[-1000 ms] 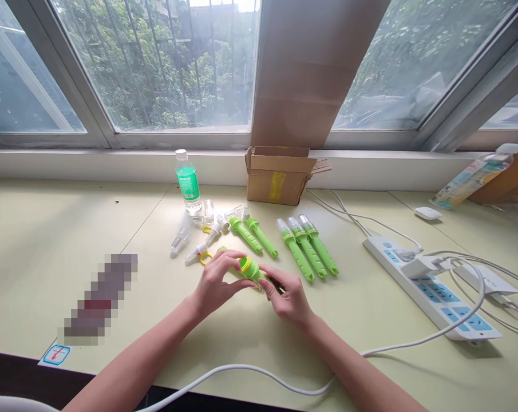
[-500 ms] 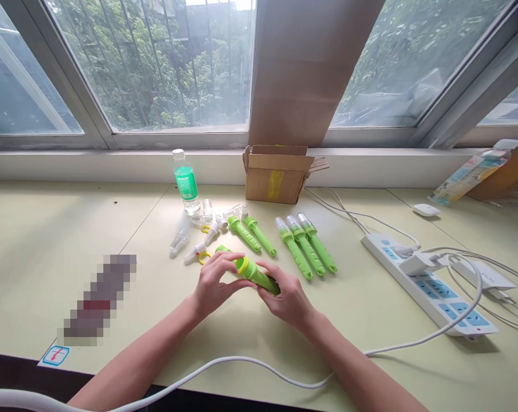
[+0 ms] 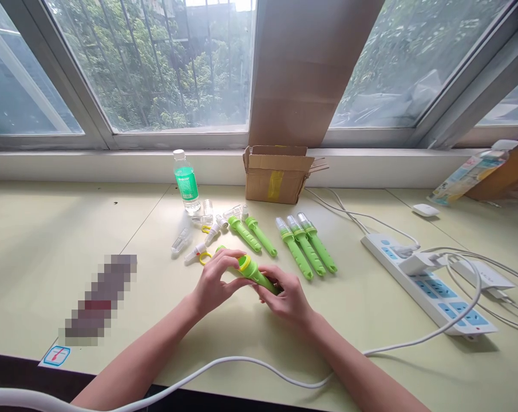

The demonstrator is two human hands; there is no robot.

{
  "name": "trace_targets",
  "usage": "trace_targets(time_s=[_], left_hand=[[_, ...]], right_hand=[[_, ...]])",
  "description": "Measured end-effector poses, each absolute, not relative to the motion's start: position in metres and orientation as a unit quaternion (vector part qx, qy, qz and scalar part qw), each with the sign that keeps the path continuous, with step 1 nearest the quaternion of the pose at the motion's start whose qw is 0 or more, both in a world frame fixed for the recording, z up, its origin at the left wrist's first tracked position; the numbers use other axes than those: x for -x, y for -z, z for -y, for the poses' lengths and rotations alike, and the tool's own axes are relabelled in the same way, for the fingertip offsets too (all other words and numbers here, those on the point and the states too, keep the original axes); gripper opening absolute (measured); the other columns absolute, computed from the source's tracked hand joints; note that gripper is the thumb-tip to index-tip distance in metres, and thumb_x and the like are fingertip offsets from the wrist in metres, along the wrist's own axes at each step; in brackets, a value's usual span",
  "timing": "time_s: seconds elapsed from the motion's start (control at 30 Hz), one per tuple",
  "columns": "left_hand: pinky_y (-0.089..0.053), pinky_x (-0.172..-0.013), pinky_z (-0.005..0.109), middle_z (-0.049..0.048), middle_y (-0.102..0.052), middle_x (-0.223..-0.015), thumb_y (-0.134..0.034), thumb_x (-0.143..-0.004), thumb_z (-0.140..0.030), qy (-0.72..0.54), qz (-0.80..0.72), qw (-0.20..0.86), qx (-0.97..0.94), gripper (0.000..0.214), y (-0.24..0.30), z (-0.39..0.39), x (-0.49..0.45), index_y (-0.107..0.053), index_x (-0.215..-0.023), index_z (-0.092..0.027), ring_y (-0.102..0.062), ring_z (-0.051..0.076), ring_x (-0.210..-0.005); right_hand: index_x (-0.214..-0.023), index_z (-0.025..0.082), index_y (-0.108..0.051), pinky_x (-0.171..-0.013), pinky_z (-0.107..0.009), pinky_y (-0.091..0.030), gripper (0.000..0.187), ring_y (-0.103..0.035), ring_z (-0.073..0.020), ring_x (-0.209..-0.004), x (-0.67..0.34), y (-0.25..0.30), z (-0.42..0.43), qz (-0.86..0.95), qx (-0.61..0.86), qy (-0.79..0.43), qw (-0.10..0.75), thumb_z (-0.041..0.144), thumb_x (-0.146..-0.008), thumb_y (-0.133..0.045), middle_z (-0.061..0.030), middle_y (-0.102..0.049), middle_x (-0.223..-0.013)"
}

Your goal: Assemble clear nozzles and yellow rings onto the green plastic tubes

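Note:
Both hands hold one green plastic handle (image 3: 259, 276) just above the pale green table (image 3: 48, 240). My right hand (image 3: 288, 298) grips its lower shaft. My left hand (image 3: 216, 281) pinches the upper end, where a yellow ring (image 3: 244, 264) sits on the tip. Beyond my hands two bare green handles (image 3: 252, 234) lie side by side. To their right lie three green handles with clear caps (image 3: 305, 246). Several clear caps and small white pieces with yellow rings (image 3: 198, 237) are scattered at the left.
A green-labelled water bottle (image 3: 185, 183) and an open cardboard box (image 3: 276, 174) stand by the window ledge. A white power strip (image 3: 430, 286) with plugs and cables lies at right. A white cable (image 3: 241, 363) crosses the near edge. A blurred patch (image 3: 99, 294) lies at left.
The view shifted slightly. My hands stayed in place, turning the green handle a little; the right hand's fingers wrapped closer round the shaft.

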State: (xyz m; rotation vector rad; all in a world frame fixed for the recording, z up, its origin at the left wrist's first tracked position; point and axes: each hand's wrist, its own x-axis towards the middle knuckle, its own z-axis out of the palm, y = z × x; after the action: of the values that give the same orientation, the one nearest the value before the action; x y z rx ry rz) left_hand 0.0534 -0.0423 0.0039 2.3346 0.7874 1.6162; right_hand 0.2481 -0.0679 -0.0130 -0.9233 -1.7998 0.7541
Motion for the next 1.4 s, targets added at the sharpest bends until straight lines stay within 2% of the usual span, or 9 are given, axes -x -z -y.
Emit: trace_targets(time_s=[0.2, 0.47, 0.6, 0.77, 0.93, 1.1, 1.4], left_hand=[[-0.056, -0.075, 0.037, 0.0088, -0.071, -0.099, -0.082, -0.07, -0.027, -0.558, -0.277, 0.076, -0.778, 0.035, -0.004, 0.043, -0.055, -0.051, -0.085, -0.019, -0.068, 0.021, -0.088], [-0.058, -0.08, 0.04, 0.0128, -0.072, -0.106, -0.082, -0.069, -0.023, -0.562, -0.297, 0.085, -0.768, 0.035, -0.003, 0.046, -0.057, -0.05, -0.083, -0.019, -0.07, 0.023, -0.094], [-0.059, -0.08, 0.039, 0.0132, -0.072, -0.106, -0.082, -0.069, -0.021, -0.565, -0.295, 0.072, -0.767, 0.035, -0.003, 0.046, -0.056, -0.05, -0.082, -0.019, -0.07, 0.023, -0.095], [-0.059, -0.08, 0.038, 0.0131, -0.072, -0.107, -0.082, -0.069, -0.018, -0.577, -0.299, 0.058, -0.758, 0.035, -0.005, 0.046, -0.054, -0.051, -0.083, -0.019, -0.07, 0.022, -0.095], [-0.059, -0.082, 0.041, 0.0123, -0.071, -0.107, -0.084, -0.067, -0.021, -0.578, -0.293, 0.082, -0.757, 0.039, -0.009, 0.046, -0.054, -0.05, -0.086, -0.02, -0.069, 0.023, -0.098], [-0.059, -0.078, 0.038, 0.0115, -0.071, -0.107, -0.084, -0.067, -0.022, -0.562, -0.292, 0.096, -0.768, 0.039, -0.012, 0.045, -0.052, -0.05, -0.087, -0.02, -0.07, 0.023, -0.096], [-0.057, -0.08, 0.039, 0.0121, -0.071, -0.109, -0.079, -0.073, -0.019, -0.556, -0.301, 0.081, -0.77, 0.033, -0.009, 0.047, -0.056, -0.05, -0.086, -0.02, -0.069, 0.022, -0.095]], right_hand=[[-0.108, 0.02, -0.062, -0.053, -0.027, -0.05, 0.021, -0.062, -0.016, -0.057, -0.251, 0.013, 0.066, 0.756, 0.374, -0.302, 0.444, 0.021, -0.088, -0.058, -0.0022, -0.065, -0.071], [-0.113, 0.017, -0.06, -0.054, -0.028, -0.048, 0.023, -0.061, -0.0163, -0.055, -0.25, 0.013, 0.067, 0.792, 0.389, -0.23, 0.41, 0.027, -0.094, -0.053, -0.003, -0.066, -0.07], [-0.114, 0.018, -0.06, -0.058, -0.028, -0.05, 0.024, -0.065, -0.0173, -0.061, -0.25, 0.015, 0.065, 0.802, 0.399, -0.176, 0.409, 0.027, -0.093, -0.055, -0.0054, -0.071, -0.08], [-0.119, 0.02, -0.056, -0.066, -0.029, -0.052, 0.029, -0.069, -0.0211, -0.08, -0.248, 0.015, 0.064, 0.801, 0.395, -0.139, 0.429, 0.024, -0.091, -0.057, -0.0094, -0.072, -0.1], [-0.12, 0.018, -0.054, -0.058, -0.028, -0.047, 0.025, -0.063, -0.0185, -0.066, -0.245, 0.015, 0.07, 0.807, 0.38, -0.149, 0.427, 0.023, -0.096, -0.046, -0.0073, -0.07, -0.087], [-0.115, 0.016, -0.058, -0.052, -0.026, -0.04, 0.026, -0.052, -0.0149, -0.052, -0.245, 0.012, 0.074, 0.788, 0.408, -0.204, 0.413, 0.027, -0.098, -0.042, -0.0012, -0.062, -0.066], [-0.112, 0.017, -0.061, -0.055, -0.025, -0.04, 0.029, -0.051, -0.0136, -0.054, -0.247, 0.01, 0.073, 0.75, 0.414, -0.33, 0.397, 0.033, -0.098, -0.042, 0.0009, -0.057, -0.063]])
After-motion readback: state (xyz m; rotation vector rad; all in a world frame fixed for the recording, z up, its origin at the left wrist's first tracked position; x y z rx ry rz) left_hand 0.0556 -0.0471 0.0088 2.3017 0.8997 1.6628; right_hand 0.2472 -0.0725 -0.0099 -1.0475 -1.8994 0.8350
